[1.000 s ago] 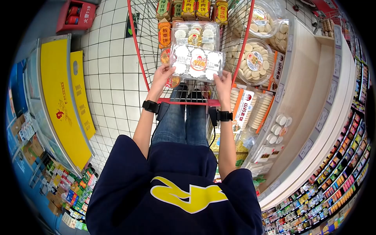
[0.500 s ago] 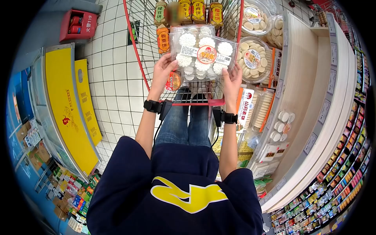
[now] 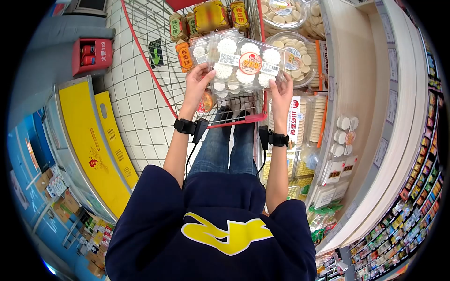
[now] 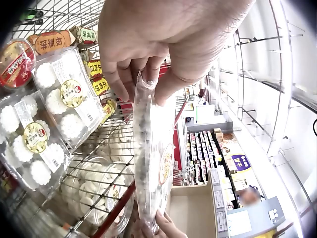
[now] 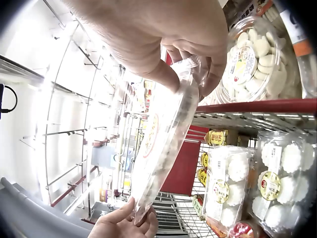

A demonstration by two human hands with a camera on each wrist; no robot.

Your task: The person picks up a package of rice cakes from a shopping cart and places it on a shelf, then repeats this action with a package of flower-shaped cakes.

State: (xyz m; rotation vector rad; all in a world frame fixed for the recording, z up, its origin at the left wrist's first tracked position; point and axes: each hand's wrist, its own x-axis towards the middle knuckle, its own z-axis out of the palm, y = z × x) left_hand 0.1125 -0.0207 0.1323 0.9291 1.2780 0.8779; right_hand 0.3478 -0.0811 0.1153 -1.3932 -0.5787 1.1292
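A clear plastic box of white flower-shaped pastries point(image 3: 248, 63) is held up over the near part of the shopping cart. My left hand point(image 3: 197, 85) pinches its left edge, thumb on the top face and fingers beneath. At the opposite edge my right hand point(image 3: 282, 92) pinches it the same way. Seen from the left wrist, the box stands edge-on between the two hands. Two similar pastry boxes point(image 4: 69, 96) lie in the cart beneath, partly hidden by the held box in the head view.
The cart's red rim point(image 3: 140, 42) surrounds the work, with an orange packet point(image 3: 184, 57), a round red-labelled tub point(image 3: 205, 102) and several yellow packets inside. To the right, a display holds round tubs of pale biscuits point(image 3: 293, 54) beside a wooden shelf point(image 3: 358, 89). A yellow-fronted freezer point(image 3: 89, 136) stands left.
The box has come up off the boxes in the cart and moved slightly right, held by both hands throughout. The head view has turned, so the cart appears further left.
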